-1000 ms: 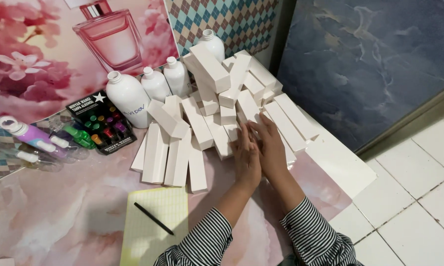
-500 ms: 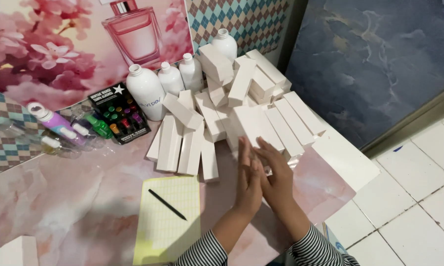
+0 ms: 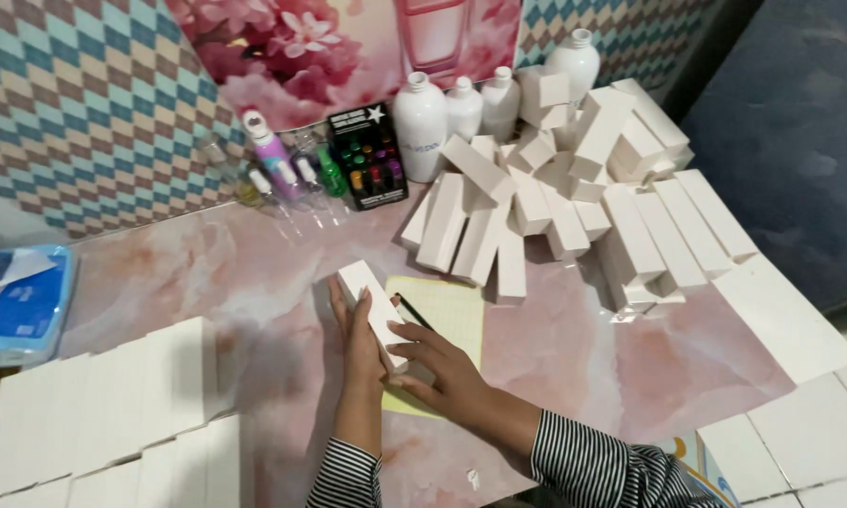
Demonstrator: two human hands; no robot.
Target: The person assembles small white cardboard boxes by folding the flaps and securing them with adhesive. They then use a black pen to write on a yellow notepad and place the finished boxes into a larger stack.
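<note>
Right hand (image 3: 442, 369): nearest the camera, fingers spread and laid on the near end of the white box (image 3: 374, 315)
Left hand (image 3: 359, 331): flat against the box's left side, fingers straight and together
White box: clamped between both hands, over the pink marble table (image 3: 207, 273), partly over the yellow notepad (image 3: 451, 315)
Long axis: runs from the near right, at the right fingers, away to the far left
Beyond: pile of white boxes (image 3: 574, 207), white bottles (image 3: 461, 108)

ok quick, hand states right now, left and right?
Left hand: closed on the long white box, gripping its left side.
Right hand: fingers resting on the same box's right side, helping hold it.
</note>
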